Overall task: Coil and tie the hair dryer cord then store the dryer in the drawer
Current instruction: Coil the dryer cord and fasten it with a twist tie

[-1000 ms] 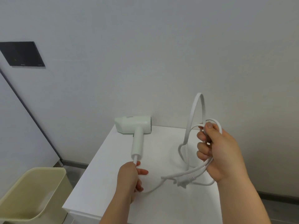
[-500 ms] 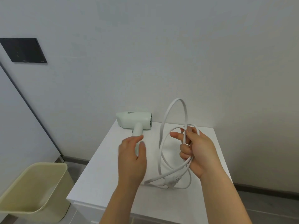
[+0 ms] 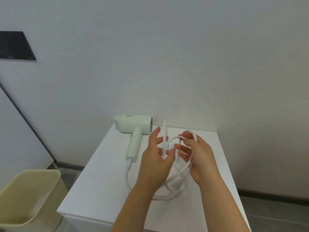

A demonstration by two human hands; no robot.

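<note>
At the far left, a dark panel (image 3: 15, 46) on the wall is being cut off by the frame's edge. Below it, a beige bin (image 3: 30, 198) is being shown on the floor just beside the white cabinet (image 3: 100, 190). Only the bin's pale inner walls are being seen, and its left and lower parts are being cropped. The pale green hair dryer (image 3: 133, 125) is being left lying on its side at the back left of the cabinet top, with its handle pointing toward the viewer. The white cord (image 3: 127, 174) is being led from the handle's end down and round to the right, where it is being gathered into several loops above the cabinet top. The left hand (image 3: 155, 163) is being held with its fingers straight and spread against an upright strand of the loops. Because that strand is being blurred, it cannot be told whether it is being touched. The loops are being gripped by the right hand (image 3: 199, 158), whose fingers are being curled round them. What may be the plug (image 3: 177, 185) is being seen hanging below the hands, too smeared to make out. The near strands are being hidden by the left wrist, and the cabinet's front is being cut off at the bottom.
</note>
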